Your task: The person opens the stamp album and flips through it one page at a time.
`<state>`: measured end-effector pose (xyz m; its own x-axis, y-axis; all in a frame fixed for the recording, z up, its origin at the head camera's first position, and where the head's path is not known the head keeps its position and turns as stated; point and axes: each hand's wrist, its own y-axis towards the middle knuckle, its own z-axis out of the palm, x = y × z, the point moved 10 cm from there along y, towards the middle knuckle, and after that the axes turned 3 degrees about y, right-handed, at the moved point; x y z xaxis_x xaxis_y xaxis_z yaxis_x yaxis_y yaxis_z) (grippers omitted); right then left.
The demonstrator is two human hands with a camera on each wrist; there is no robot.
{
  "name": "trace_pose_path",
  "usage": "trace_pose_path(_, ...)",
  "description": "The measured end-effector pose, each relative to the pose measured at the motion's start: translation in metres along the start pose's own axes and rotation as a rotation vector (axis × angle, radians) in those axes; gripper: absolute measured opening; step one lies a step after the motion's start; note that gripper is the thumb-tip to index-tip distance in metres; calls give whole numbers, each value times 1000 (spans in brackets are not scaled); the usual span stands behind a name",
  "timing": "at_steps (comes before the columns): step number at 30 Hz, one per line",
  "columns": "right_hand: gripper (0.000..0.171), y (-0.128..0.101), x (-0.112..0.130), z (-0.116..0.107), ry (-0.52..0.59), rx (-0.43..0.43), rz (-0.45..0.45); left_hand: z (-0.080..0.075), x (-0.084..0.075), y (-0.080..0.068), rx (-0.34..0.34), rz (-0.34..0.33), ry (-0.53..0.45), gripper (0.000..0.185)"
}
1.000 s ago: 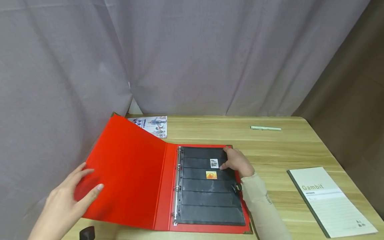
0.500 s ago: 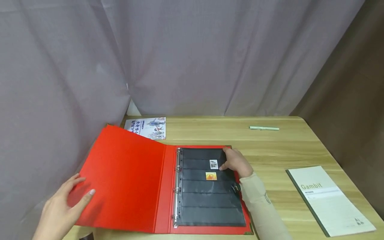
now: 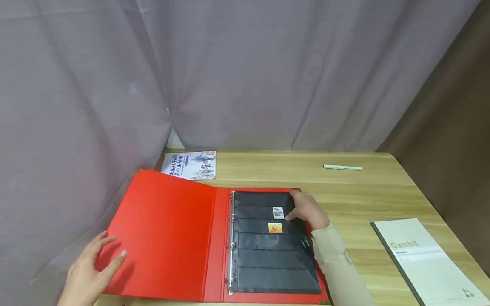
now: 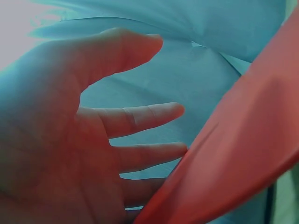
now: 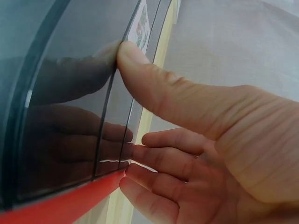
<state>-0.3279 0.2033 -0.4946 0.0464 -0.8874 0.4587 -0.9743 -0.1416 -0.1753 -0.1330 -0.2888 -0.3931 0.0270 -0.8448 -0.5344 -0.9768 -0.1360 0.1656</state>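
1. Your left hand [image 3: 89,272]: fingers spread and straight, flat against the outer edge of the red cover [image 3: 164,233] of the open binder. The board looks stiff and light; support it at that free edge.
2. Your right hand [image 3: 306,210]: thumb pressing the black pocket page [image 3: 268,255], fingers curled round the page's far edge. The plastic looks glossy, thin and slippery, so hold it by the edge.
3. Two stamps [image 3: 278,212] just left of your thumb look light and delicate.
4. Hidden: your fingertips under the page; stamp detail is too small to read.
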Motion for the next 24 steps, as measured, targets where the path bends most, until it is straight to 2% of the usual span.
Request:
trace_pose_path(5, 89, -5, 1, -1, -7, 3, -2, 13, 6, 0, 44, -13, -6, 51)
trace_pose_path(9, 86, -4, 5, -1, -15, 2, -14, 27, 16, -1, 117, -53, 10, 60)
trace_pose_path(13, 85, -4, 7, -1, -6, -3, -8, 40, 22, -1, 154, -58, 10, 66)
trace_pose_path(24, 79, -13, 9, 1, -2, -15, -4, 71, 6, 2, 190, -49, -10, 78)
